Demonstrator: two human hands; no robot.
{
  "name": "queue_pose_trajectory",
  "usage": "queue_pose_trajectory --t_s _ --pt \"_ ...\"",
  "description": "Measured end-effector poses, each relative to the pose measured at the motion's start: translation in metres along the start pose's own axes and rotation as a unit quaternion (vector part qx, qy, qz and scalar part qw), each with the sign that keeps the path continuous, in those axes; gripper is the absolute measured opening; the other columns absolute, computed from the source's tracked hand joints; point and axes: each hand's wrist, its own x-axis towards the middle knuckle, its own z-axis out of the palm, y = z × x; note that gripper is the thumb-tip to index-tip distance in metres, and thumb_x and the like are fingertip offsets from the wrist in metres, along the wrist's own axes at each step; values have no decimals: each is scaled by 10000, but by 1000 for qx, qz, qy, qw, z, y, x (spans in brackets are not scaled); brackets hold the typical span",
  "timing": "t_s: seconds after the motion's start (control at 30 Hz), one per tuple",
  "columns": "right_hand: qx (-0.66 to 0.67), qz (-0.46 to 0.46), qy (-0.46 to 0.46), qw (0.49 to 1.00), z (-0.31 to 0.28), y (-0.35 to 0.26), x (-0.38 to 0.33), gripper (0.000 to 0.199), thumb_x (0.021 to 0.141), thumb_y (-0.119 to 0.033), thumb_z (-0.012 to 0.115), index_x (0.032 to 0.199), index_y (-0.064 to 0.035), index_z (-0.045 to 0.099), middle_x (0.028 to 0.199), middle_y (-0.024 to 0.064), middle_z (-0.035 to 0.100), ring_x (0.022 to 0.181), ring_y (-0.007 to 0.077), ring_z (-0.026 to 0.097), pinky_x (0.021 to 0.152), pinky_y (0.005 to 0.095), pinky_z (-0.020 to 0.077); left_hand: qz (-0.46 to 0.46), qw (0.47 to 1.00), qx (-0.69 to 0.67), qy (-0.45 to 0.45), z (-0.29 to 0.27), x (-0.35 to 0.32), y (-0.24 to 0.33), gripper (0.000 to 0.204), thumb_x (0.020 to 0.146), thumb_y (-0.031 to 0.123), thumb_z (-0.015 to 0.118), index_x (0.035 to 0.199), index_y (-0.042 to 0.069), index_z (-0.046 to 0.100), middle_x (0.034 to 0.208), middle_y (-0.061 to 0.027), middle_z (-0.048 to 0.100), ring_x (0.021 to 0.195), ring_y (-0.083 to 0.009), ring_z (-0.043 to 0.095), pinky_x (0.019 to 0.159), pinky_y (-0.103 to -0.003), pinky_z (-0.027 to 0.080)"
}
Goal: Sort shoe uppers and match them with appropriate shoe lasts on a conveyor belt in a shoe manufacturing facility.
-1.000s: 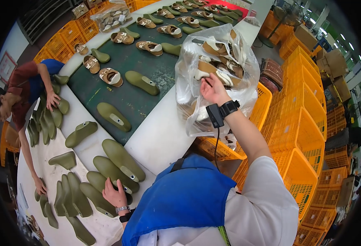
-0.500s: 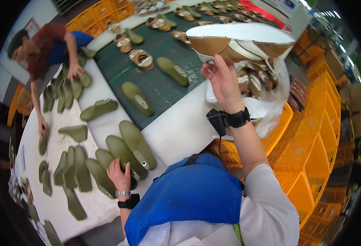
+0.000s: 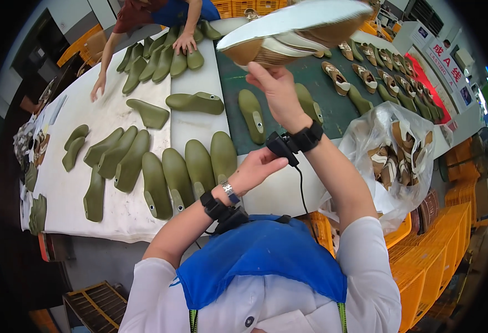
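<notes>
My right hand (image 3: 280, 91) is raised, with thumb and fingers pinching the lower edge of a brown-and-white shoe upper (image 3: 294, 39). Its white underside faces up, and it is tilted, the right end higher. Just below the right wrist hovers my left hand (image 3: 255, 171), holding nothing, with its thumb and fingers loosely apart. Nearest to that hand, a row of green shoe lasts (image 3: 197, 166) lies on the white table (image 3: 211, 125). Two more lasts (image 3: 251, 114) rest on the dark green mat (image 3: 235, 72), one partly hidden behind my right hand.
A clear plastic bag (image 3: 360, 133) of uppers stands at the right above orange crates (image 3: 427, 250). At the far left, a co-worker's hand (image 3: 184, 41) touches grouped lasts. Shoes paired with lasts (image 3: 360, 102) line the far right, before a white sign board (image 3: 441, 66).
My left hand has left the lasts and come over beside my right wrist. The upper is now tilted in my right hand. A co-worker's hand has released a last. The view has turned.
</notes>
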Motion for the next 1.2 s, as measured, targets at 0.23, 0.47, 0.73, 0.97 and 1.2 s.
queue_pose_trajectory --t_s 0.23,0.47,0.73,0.97,1.2 --pt "-157 28 -39 986 1 19 14 326 830 -262 667 1018 -6 596 842 -6 616 734 64 532 691 219 439 -36 992 -118 17 3 13 -15 373 929 311 516 1104 -14 571 1056 -90 629 989 -151 597 937 -297 443" --pt "-326 8 -27 945 -16 35 7 313 805 -245 667 937 36 625 816 113 676 733 172 635 687 300 481 -78 989 -101 74 -10 9 -17 560 882 396 573 1257 0 444 1139 -79 574 1056 -139 539 927 -300 419" --pt "-494 -111 -271 819 -5 8 -48 230 697 -262 668 672 -43 600 658 171 575 657 372 562 616 447 471 133 946 -96 278 -82 -13 -2 689 867 350 597 1393 65 256 1356 -109 383 1208 -202 416 996 -350 356" --pt "-443 -50 -385 808 7 -1 -89 283 779 -294 641 682 -47 542 609 145 530 594 336 548 545 415 431 73 921 -378 61 -74 -38 -20 764 802 535 598 1341 61 338 1320 -92 454 1221 -238 434 1044 -390 334" --pt "-406 -32 -416 813 5 -3 -97 403 792 -296 655 1109 -69 553 1115 236 520 1070 329 507 913 356 408 89 931 -298 194 -61 -24 -4 723 777 433 687 1307 56 372 1262 -76 497 1158 -219 484 1007 -343 375"
